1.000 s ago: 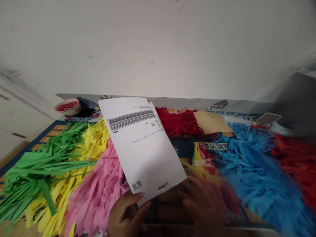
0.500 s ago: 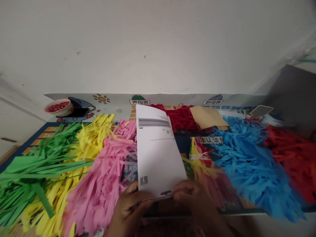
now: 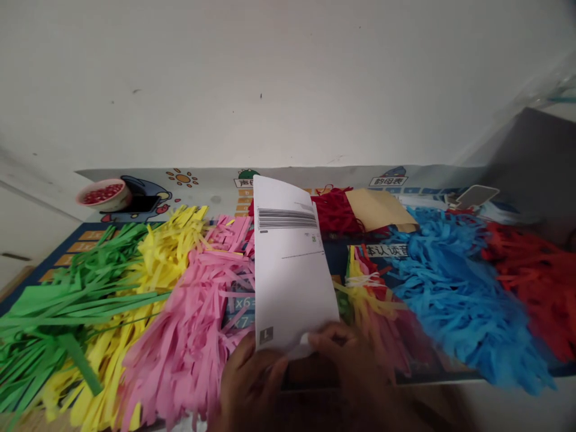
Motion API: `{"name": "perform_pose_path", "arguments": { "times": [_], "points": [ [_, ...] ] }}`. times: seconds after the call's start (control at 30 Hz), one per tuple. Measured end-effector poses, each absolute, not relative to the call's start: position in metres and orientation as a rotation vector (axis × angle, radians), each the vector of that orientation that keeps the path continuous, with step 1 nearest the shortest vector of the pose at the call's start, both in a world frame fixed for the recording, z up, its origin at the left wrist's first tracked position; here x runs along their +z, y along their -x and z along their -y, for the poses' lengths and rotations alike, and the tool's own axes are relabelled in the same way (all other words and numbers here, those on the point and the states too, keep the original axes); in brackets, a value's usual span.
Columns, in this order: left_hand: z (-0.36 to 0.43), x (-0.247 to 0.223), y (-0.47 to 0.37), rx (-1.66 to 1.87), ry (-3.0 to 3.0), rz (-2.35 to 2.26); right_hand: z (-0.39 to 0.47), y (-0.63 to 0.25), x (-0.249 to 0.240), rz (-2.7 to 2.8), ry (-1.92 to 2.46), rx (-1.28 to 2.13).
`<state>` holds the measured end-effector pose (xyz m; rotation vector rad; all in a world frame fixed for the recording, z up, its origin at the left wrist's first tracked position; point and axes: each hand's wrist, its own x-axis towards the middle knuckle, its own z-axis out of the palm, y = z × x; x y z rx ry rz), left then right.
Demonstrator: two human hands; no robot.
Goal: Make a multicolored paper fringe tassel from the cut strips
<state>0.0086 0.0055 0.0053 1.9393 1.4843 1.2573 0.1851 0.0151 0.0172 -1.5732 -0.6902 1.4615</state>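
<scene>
A long white printed packet (image 3: pixel 288 288), with barcode lines across its far part and a dark letter mark near its lower left corner, is held over the table, its far end tilted up. My left hand (image 3: pixel 252 378) is closed on the near left corner, thumb on top. At the near right corner, my right hand (image 3: pixel 342 354) pinches the edge, and a small white piece (image 3: pixel 305 338) shows at its fingertips; whether it belongs to the packet is unclear. Just right of the packet lies a multicoloured strip bundle (image 3: pixel 366 300) tied with white string.
Green strips (image 3: pixel 54 324), yellow strips (image 3: pixel 175 252) and pink strips (image 3: pixel 184 336) lie on the left. Blue strips (image 3: pixel 454 288) and red strips (image 3: pixel 540 282) are on the right. Behind stand a bowl (image 3: pixel 105 195) of red bits and a tan paper piece (image 3: pixel 380 210).
The packet has moved slightly up and right in view. My right hand has shifted further over its near edge, covering the dark slot there. The small white piece now shows at its fingertips.
</scene>
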Motion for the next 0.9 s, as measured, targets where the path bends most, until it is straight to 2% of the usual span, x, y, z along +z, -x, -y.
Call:
{"name": "perform_pose_path", "arguments": {
  "times": [0.2,0.4,0.53,0.9],
  "points": [
    [0.003,-0.023,-0.017,1.541,-1.934,-1.564,-0.014,-0.182,0.011,0.751,1.576,1.438],
    [0.011,-0.031,-0.033,1.406,-1.346,-1.718,-0.017,-0.185,0.009,0.751,1.595,1.444],
    [0.006,-0.021,-0.032,1.266,-1.356,-1.629,-0.017,-0.187,0.008,0.775,1.608,1.441],
    [0.003,-0.013,-0.032,1.184,-1.116,-1.627,-0.016,-0.186,0.01,0.774,1.63,1.471]
  ]
}}
